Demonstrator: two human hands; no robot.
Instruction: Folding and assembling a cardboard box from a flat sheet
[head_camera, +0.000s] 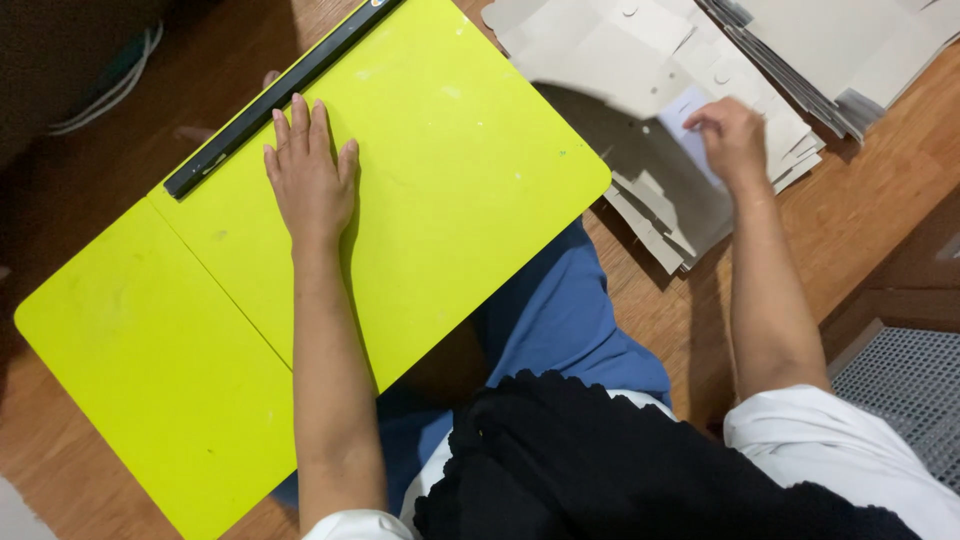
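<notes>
Grey card sheet seemingly pinched by right hand fingers; left hand flat, fingers spread, on yellow-green board.

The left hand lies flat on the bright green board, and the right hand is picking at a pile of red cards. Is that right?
Almost. In the head view the cards are grey, not red. The left hand does lie flat on the bright green board, and the right hand is at the pile.

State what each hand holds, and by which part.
The left hand holds nothing; it lies flat on the yellow-green board. The right hand pinches the top grey cardboard sheet of the stack; the exact spot is blurred.
</notes>
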